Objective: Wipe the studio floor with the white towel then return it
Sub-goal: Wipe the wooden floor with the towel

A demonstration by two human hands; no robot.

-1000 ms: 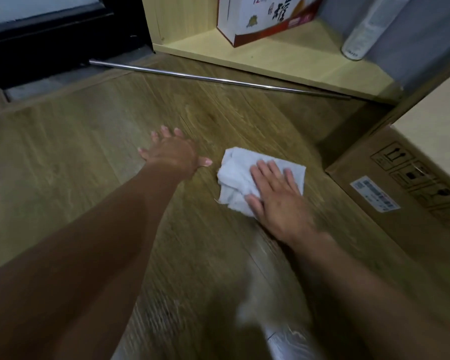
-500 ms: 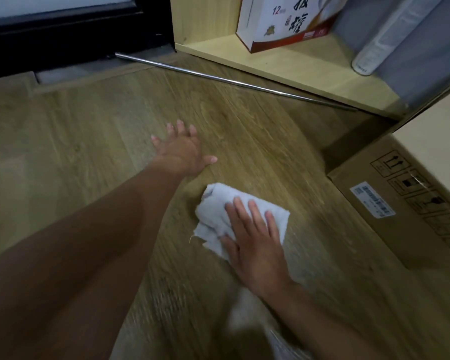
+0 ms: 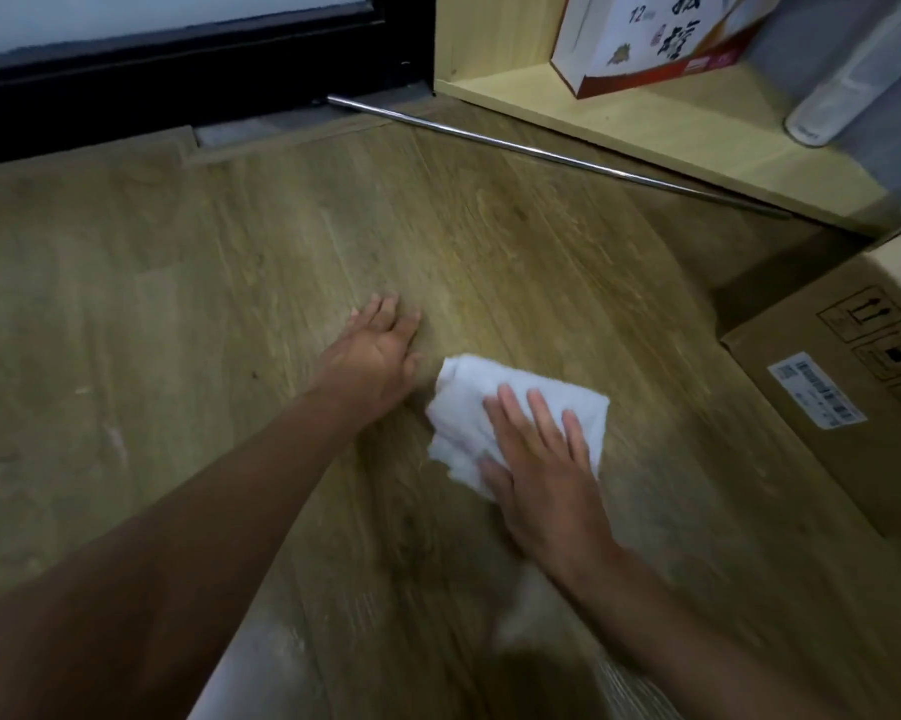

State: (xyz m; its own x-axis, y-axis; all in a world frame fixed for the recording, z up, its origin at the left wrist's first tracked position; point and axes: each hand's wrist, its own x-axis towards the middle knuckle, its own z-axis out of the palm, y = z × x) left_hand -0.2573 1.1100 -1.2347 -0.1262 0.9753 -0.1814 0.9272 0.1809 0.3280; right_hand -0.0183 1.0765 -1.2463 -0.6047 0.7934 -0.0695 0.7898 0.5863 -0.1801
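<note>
To your left the brown wood-grain plank floor (image 3: 126, 304) runs free up to the black door frame (image 3: 178, 80). Ahead, a thin silver metal rod (image 3: 542, 153) lies on the floor along the foot of the pale wooden shelf (image 3: 646, 116) and closes that side. On your right, a brown cardboard box with a white label (image 3: 781, 459) stands near your right hand (image 3: 542, 475). Your left hand (image 3: 381, 356), planted flat just beside the white towel (image 3: 464, 407), bars the way leftward.

The right hand (image 3: 539, 478) hides part of the white towel (image 3: 466, 402) (cardboard box (image 3: 848, 465) cut off right)
</note>
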